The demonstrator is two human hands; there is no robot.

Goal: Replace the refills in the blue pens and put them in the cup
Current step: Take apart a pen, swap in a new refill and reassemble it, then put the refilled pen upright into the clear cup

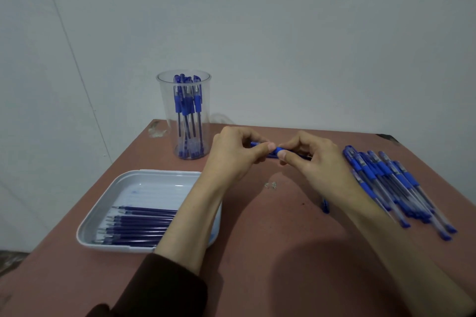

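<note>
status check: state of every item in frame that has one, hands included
clear plastic cup: upright, part full
blue pens in cup: standing
white plastic tray: flat on table
dark blue refills: lying side by side in tray
loose blue pens: piled flat on table, right side
held blue pen: horizontal, above table; cannot tell if unscrewed
left hand: pinches held pen
right hand: pinches held pen

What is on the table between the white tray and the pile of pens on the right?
The head view shows mostly bare table between the tray and the pile of pens: only a small pale scrap and a small blue piece lie there.
</note>
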